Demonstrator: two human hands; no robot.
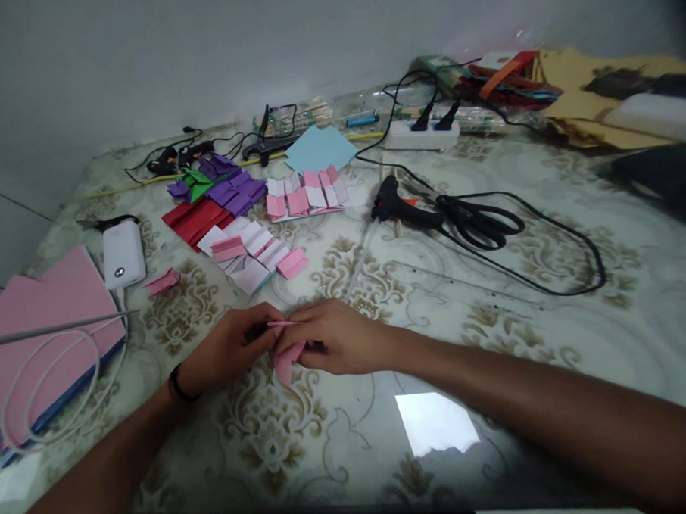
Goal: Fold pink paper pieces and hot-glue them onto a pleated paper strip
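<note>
Between my hands is a small piece of pink paper (291, 359), partly hidden by the fingers. My left hand (227, 344) pinches its left side, and a dark band circles that wrist. My right hand (335, 337) grips the same paper from the right, fingers bent over it. Just beyond the hands lie folded pink and white paper pieces (252, 249) in rows. A single folded pink piece (163, 282) rests to the left. Farther back are more pink and white folded pieces (306, 192), with red (198, 220), purple (238, 189) and green ones (195, 182) beside them.
A black glue gun (403, 205) with a clear stick and coiled cord lies right of centre. Behind it stands a white power strip (422, 136). At left are a white power bank (123, 254), its cable and pink sheets (44, 323). Light-blue paper (321, 148) lies at the back.
</note>
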